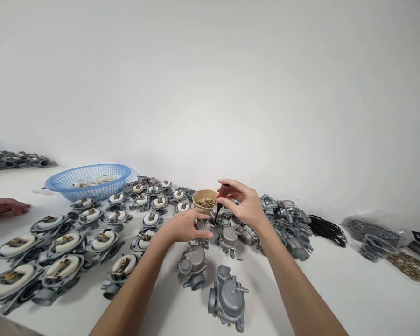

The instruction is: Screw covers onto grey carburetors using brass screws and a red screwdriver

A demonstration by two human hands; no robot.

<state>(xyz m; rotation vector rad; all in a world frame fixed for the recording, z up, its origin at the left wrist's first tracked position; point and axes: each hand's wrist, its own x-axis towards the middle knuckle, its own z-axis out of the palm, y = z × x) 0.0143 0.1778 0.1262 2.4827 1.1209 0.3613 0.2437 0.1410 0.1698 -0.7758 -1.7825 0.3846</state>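
Another person's hand [5, 206] flat at the table's left edge, blue plastic basket [91, 179] behind, left hand [185, 226] fingers closed on a grey metal carburettor [205, 228] — right hand [243, 205] pinching a red-handled screwdriver [222, 196] upright over it, beige bowl of brass screws [205, 199] just behind.

We see a white table [353, 289] under a plain white wall [231, 70]. We hold a screwdriver [222, 192] with a dark red ribbed handle and a black shaft. Beside it sits a tan bowl [200, 197] of brass-gold screws [206, 203]. The carburetors [227, 298] are dull silver-grey; those at left show cream-white floats [16, 245] with brass fittings. A basket [91, 179] is light blue with a mesh pattern. Black rubber rings [327, 229] lie to the right.
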